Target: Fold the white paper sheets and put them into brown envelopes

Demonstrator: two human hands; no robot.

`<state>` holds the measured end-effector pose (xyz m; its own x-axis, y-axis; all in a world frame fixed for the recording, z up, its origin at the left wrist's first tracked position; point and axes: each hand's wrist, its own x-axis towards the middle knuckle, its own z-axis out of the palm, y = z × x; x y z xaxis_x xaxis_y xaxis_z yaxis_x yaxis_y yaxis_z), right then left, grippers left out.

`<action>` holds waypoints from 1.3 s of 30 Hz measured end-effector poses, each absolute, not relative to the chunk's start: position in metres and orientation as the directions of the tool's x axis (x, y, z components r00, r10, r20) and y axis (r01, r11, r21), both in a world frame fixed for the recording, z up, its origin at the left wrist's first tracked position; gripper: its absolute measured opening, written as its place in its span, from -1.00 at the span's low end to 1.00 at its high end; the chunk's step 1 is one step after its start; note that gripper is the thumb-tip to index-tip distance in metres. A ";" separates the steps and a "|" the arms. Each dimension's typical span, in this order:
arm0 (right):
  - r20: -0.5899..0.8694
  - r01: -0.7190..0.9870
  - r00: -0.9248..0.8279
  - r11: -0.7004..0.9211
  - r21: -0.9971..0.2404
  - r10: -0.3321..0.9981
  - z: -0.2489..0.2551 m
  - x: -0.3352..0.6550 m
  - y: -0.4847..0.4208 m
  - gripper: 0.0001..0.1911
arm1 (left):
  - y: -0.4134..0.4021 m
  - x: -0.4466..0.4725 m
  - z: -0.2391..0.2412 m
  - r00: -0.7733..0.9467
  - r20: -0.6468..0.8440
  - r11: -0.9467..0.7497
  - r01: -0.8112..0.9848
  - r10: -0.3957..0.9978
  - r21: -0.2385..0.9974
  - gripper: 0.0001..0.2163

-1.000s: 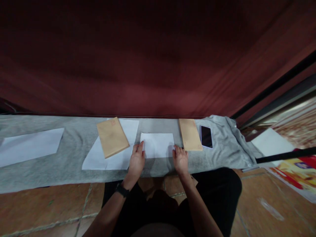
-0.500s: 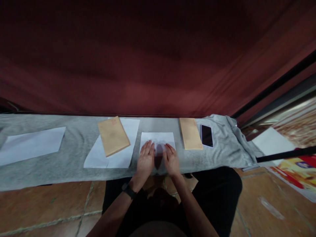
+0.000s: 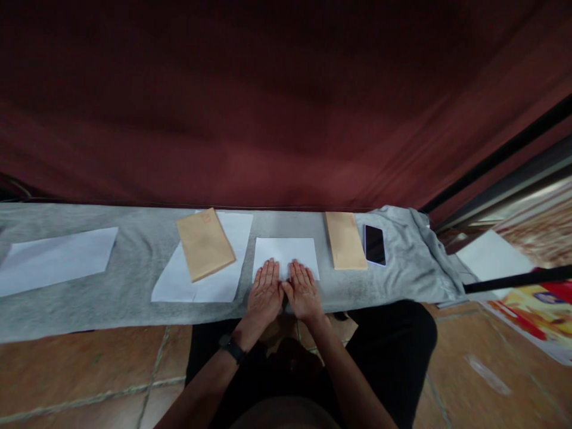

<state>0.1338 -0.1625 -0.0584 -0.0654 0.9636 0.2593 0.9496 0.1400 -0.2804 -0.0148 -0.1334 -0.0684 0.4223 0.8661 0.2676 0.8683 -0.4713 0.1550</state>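
Both hands lay flat, fingers spread, side by side: the left hand and right hand pressed the near edge of a folded white paper sheet on the grey felt-covered tabletop. A brown paper envelope lay just right of them.

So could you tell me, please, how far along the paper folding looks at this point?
Early. The folded white sheet on the grey cloth looks folded at least once; left hand and right hand lie flat side by side on its near edge. Two brown envelopes lie closed, and unfolded sheets wait at the left, so most remains, I would judge.
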 end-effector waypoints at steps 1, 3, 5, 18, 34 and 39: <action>0.274 0.956 -0.059 0.134 -0.262 0.960 -0.060 0.136 -0.163 -0.39 | -0.133 -0.016 -0.067 0.413 0.266 -0.462 0.873 0.871 0.158 -0.46; 0.299 0.963 -0.044 0.119 -0.240 0.953 -0.062 0.140 -0.164 -0.38 | -0.134 -0.018 -0.064 0.384 0.266 -0.436 0.883 0.884 0.174 -0.46; 0.310 0.968 -0.029 0.105 -0.230 0.950 -0.063 0.144 -0.165 -0.37 | -0.134 -0.020 -0.062 0.358 0.269 -0.415 0.888 0.894 0.197 -0.45; 0.346 0.979 0.069 0.002 -0.203 0.936 -0.069 0.170 -0.178 -0.33 | -0.137 -0.029 -0.057 0.243 0.280 -0.316 0.914 0.929 0.255 -0.42; 0.369 0.948 0.163 -0.042 -0.315 0.915 -0.065 0.174 -0.179 -0.37 | -0.140 -0.028 -0.053 0.200 0.331 -0.303 0.905 0.922 0.297 -0.43; 0.261 0.907 0.012 0.099 -0.409 0.965 -0.048 0.153 -0.149 -0.42 | -0.125 -0.006 -0.047 0.341 0.280 -0.417 0.862 0.898 0.288 -0.44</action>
